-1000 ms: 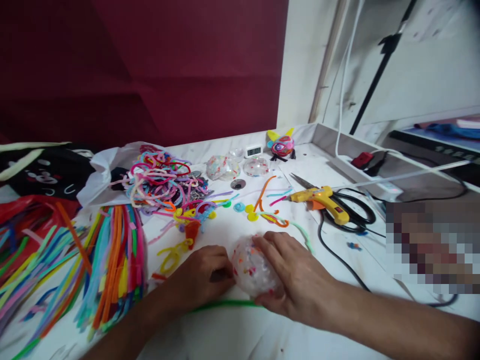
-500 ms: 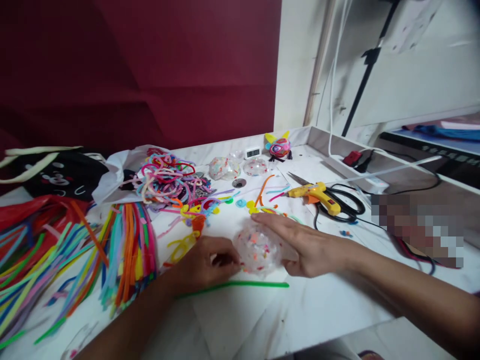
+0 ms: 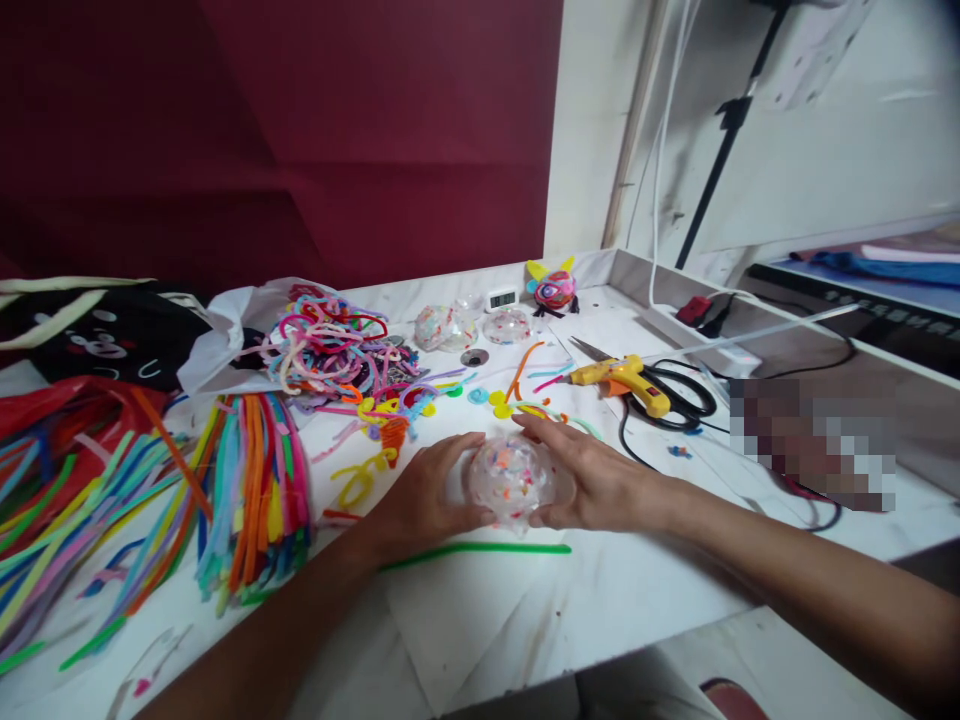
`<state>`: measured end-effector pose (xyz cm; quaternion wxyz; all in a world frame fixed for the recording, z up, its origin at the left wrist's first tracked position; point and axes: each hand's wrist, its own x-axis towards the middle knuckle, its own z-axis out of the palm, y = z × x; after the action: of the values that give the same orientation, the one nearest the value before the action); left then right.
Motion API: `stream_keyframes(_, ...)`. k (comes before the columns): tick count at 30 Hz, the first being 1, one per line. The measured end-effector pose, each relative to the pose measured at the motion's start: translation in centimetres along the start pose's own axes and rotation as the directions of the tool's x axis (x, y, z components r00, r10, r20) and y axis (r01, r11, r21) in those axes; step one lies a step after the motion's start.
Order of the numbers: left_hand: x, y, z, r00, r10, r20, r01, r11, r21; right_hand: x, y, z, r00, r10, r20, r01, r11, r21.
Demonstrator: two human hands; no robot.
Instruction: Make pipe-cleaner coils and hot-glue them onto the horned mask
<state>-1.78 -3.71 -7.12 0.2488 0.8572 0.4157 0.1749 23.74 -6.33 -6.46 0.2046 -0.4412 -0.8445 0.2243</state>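
Observation:
A clear, see-through ball [image 3: 511, 482] speckled with red, orange and other coloured bits rests on the white table in front of me. My left hand [image 3: 435, 495] curves around its left side, thumb at the near edge and fingers behind. From the right, my right hand [image 3: 589, 475] cups the same ball, its thumb low and its fingers over the far top. Just nearer than the ball lies a straight green pipe cleaner [image 3: 487, 548]. Beyond the hands are a yellow bent pipe cleaner [image 3: 354, 487] and small coloured coils [image 3: 478, 396].
Bundled pipe cleaners [image 3: 255, 490] lie left, a tangled pile [image 3: 330, 345] behind them. At right are a yellow glue gun [image 3: 626, 378], black-handled scissors [image 3: 694, 395] and a power strip [image 3: 720, 345]. Further back stand a small digital clock [image 3: 502, 299], more speckled clear pieces [image 3: 442, 328] and a colourful figure [image 3: 553, 290].
My left hand has opened from a pinch at the ball's lower left and now wraps its left side. My right hand has shifted slightly, its thumb now against the near side.

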Motion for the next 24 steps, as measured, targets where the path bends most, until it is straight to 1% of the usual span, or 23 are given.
stream_keyframes(1,0.0,-0.1,0.2,1.000,0.019,-0.011,-0.019,1.000,-0.002,0.1,0.1,-0.2,1.000,-0.006,0.005,0.006,1.000,0.008)
stream_keyframes(4,0.1,-0.3,1.0,0.992,0.086,-0.090,-0.089,0.996,-0.024,0.3,0.2,-0.8,0.999,-0.034,0.038,0.033,0.999,0.021)
stream_keyframes(6,0.1,-0.4,1.4,0.988,0.097,-0.120,-0.102,0.994,-0.035,0.3,0.2,-1.0,0.997,-0.057,0.060,0.056,0.998,0.031)
stream_keyframes(8,0.0,-0.5,1.4,0.989,0.088,-0.118,-0.093,0.995,-0.043,0.2,0.4,-1.0,0.995,-0.077,0.062,0.075,0.996,0.038)
stream_keyframes(13,0.0,-1.6,1.2,0.992,0.059,-0.116,-0.066,0.996,-0.059,-0.6,0.6,-0.6,0.996,-0.089,-0.014,0.089,0.996,0.017)
stream_keyframes(18,-0.3,-2.0,1.5,0.993,0.025,-0.113,-0.030,0.999,-0.037,-1.1,0.0,-0.4,0.990,-0.101,-0.097,0.101,0.995,-0.009)
stream_keyframes(20,-0.5,-1.8,1.8,0.991,0.006,-0.135,-0.011,0.999,-0.038,-1.1,-0.1,-0.4,0.985,-0.115,-0.125,0.115,0.993,-0.012)
stream_keyframes(24,-0.8,-1.4,2.1,0.980,-0.017,-0.200,0.008,0.999,-0.049,-0.8,0.3,-0.2,0.977,-0.145,-0.159,0.153,0.987,0.042)
